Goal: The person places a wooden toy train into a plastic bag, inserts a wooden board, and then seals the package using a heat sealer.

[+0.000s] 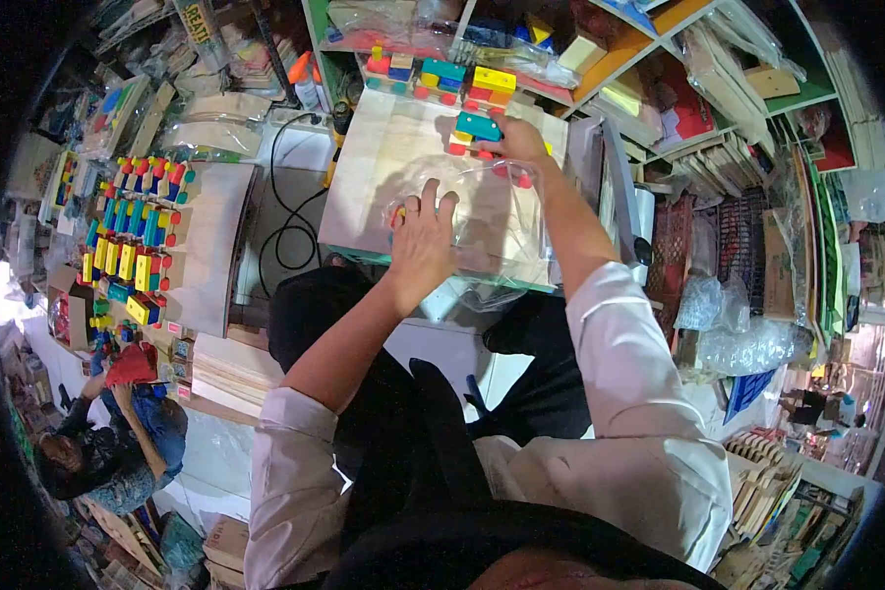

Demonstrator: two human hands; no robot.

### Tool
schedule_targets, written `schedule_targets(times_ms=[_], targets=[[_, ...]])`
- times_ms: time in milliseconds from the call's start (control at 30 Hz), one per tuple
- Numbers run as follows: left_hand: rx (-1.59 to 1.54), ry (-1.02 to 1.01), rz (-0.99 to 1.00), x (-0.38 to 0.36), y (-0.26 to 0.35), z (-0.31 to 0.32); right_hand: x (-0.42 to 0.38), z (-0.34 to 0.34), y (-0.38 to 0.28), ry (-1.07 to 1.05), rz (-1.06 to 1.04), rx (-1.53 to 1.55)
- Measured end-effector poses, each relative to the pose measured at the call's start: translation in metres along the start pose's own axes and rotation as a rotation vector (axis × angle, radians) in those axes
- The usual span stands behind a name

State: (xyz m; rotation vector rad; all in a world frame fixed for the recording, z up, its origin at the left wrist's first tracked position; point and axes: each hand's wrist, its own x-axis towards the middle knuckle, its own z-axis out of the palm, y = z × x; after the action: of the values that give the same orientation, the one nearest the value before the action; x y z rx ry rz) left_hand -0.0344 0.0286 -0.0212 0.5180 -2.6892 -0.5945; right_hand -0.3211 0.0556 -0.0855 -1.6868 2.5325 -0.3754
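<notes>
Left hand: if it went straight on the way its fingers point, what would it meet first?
Probably the clear plastic by the left hand's fingertips, then the teal-topped toy wagon in the right hand, or a near miss; depth is unclear.

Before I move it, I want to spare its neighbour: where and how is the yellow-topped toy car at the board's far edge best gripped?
Probably by its yellow block, pinched across the long sides from above, coming in from the right. The block lies lengthwise on top, above the red wheels, and a teal-topped car stands close on the left.
</notes>
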Motion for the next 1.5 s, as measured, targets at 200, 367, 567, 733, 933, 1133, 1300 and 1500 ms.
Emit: schedule_targets(times_ms=[200, 367, 567, 733, 933, 1133, 1300, 1500], targets=[[-0.343, 0.009, -0.118, 0.007, -0.032, -0.009, -0.006, -0.032, -0.025, -0.089, 0.053, -0.160], [-0.527, 0.036, -0.021, -0.011, -0.056, -0.039, -0.066, -0.131, -0.118, -0.311, -0.022, 0.950], [-0.425, 0.007, 0.099, -0.022, -0.054, -0.032, -0.085, -0.010, -0.154, -0.313, -0.019, 0.076], [-0.207, 0.083, -0.024, -0.033, -0.058, -0.031, -0.072, -0.014, -0.175, -0.269, 0.133, 0.170], [-0.494, 0.161, -0.119, -0.026, -0.061, -0.037, -0.063, 0.040, -0.156, -0.430, 0.106, -0.012], [-0.369, 0.326, -0.102, -0.011, -0.101, -0.012, -0.062, -0.017, -0.139, -0.219, -0.028, 0.081], [-0.462, 0.292, -0.124, -0.011, -0.089, -0.027, -0.059, -0.116, -0.130, -0.285, -0.051, 0.534], [-0.179, -0.117, -0.086, -0.029, -0.025, -0.022, 0.006, -0.146, -0.138, -0.054, -0.153, 0.404]])
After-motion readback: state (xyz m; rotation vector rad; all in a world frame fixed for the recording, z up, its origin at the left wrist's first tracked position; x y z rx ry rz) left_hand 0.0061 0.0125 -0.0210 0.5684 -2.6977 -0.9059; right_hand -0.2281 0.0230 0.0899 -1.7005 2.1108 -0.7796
